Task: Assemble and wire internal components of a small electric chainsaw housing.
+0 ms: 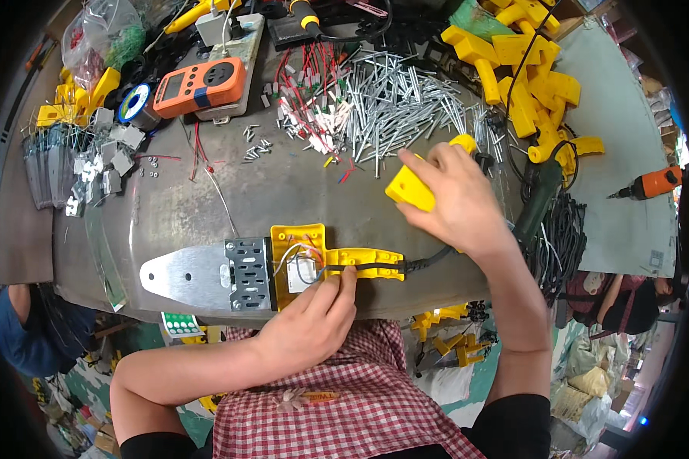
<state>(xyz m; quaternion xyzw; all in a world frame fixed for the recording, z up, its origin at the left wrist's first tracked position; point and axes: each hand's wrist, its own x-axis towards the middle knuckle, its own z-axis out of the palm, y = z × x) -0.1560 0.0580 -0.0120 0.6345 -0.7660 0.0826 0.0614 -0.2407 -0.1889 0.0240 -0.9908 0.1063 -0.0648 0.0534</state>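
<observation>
your left hand (314,317) fingers press the open yellow plastic tool body with metal plate (283,264) at centre; your right hand (455,199) grips a yellow plastic cover (409,187) right of centre.

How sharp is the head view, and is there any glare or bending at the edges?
Head view: sharp at centre, where the left hand presses the open yellow tool and the right hand holds a yellow cover; soft sheen on the metal table; edges bend, corners go black.

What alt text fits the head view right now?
Left hand presses wiring into an open yellow tool body with a metal plate; right hand grips a yellow cover half beside loose metal pins.
</observation>
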